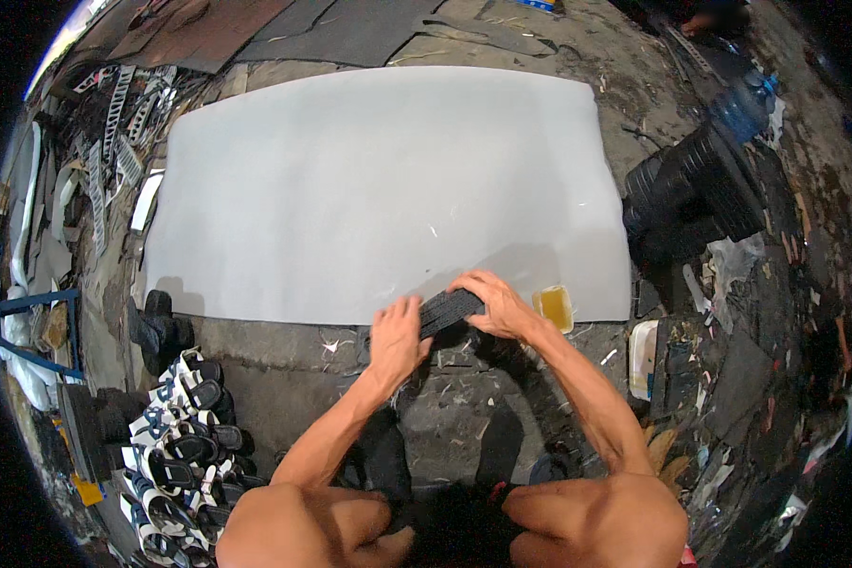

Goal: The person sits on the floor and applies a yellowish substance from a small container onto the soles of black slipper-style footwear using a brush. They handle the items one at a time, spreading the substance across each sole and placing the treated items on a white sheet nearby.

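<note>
Both hands, left hand (pixel 398 336) & right hand (pixel 492 303), fingers closed on black ribbed rubber sole piece (pixel 448 309), at near edge of big grey foam sheet (pixel 379 189); small yellow glue tub (pixel 554 307) just beside right hand.

You hold a black ribbed rubber sole piece (pixel 450 310) flat and slightly tilted, pressed at the near edge of a large pale grey sheet (pixel 369 189) that lies spread on the ground before your knees.

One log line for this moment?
left hand: on black sole | right hand: on sole | under: grey sheet | beside: yellow tub
</note>
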A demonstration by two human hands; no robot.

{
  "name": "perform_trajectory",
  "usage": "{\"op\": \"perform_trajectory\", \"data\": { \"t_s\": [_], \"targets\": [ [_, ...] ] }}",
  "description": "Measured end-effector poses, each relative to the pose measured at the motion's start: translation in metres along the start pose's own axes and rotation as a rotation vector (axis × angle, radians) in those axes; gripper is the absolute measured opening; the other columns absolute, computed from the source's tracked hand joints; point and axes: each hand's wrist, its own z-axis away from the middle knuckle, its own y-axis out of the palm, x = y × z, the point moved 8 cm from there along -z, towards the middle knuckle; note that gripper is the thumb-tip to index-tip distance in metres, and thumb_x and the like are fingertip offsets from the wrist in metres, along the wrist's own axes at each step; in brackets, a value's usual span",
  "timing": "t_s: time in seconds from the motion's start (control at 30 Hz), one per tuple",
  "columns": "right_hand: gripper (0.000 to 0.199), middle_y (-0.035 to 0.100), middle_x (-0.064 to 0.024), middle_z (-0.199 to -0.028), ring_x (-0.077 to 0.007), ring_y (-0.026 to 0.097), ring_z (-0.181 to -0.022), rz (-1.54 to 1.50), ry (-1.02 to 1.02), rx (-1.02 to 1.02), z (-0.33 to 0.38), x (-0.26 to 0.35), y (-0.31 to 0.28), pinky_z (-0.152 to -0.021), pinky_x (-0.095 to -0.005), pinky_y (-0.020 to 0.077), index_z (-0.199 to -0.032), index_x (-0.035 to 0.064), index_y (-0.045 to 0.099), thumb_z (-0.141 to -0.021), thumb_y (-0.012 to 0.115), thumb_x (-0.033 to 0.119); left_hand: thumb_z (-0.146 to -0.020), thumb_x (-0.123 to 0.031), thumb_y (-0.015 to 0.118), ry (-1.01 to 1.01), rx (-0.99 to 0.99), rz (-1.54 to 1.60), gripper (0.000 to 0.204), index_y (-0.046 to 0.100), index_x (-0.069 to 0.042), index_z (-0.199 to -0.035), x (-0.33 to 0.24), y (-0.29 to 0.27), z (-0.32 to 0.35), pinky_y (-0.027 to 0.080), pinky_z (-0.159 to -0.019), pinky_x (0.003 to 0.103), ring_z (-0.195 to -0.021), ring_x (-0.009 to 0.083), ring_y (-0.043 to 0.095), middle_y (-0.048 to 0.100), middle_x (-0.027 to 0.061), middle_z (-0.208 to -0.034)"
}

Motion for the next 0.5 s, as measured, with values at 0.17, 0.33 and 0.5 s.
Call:
{"op": "perform_trajectory", "data": {
  "t_s": [0.17, 0.33, 0.5],
  "targets": [
    [0.057, 0.072, -0.0163, -0.131, -0.0438, 0.061, -0.135, 0.099, -0.061, -0.253, -0.002, 0.003, -0.009, -0.115, -0.0544, 0.0507, -0.135, 0.0117, 0.069, -0.08, 0.082, 0.018, -0.079, -0.012, 0.092, -0.084, -0.097, 0.125, 0.059, 0.063, -0.003, -0.129, 0.03, -0.002, 0.021, 0.054, -0.095, 0.053, -0.113, 0.0445, 0.067, 0.069, 0.0192, -0.118],
    [0.051, 0.069, -0.0151, -0.124, -0.0396, 0.062, -0.124, 0.09, -0.218, -0.275, -0.009, 0.123, -0.049, -0.114, -0.0556, 0.0484, -0.125, 0.0101, 0.072, -0.075, 0.08, 0.016, -0.085, -0.007, 0.088, -0.115, -0.33, 0.554, 0.049, 0.065, -0.001, -0.128, 0.031, -0.021, 0.036, 0.057, -0.099, 0.043, -0.115, 0.0387, 0.072, 0.072, 0.0209, -0.124],
    [0.047, 0.065, -0.012, -0.127, -0.0369, 0.059, -0.132, 0.536, -0.466, -0.283, 0.015, 0.248, -0.048, -0.12, -0.0661, 0.0423, -0.126, 0.0129, 0.071, -0.081, 0.084, 0.018, -0.093, -0.011, 0.084, -0.05, -0.457, 0.912, 0.058, 0.059, 0.0, -0.144, 0.044, 0.034, 0.045, 0.055, -0.109, 0.046, -0.128, 0.0358, 0.067, 0.067, 0.018, -0.138]
  ]
}}
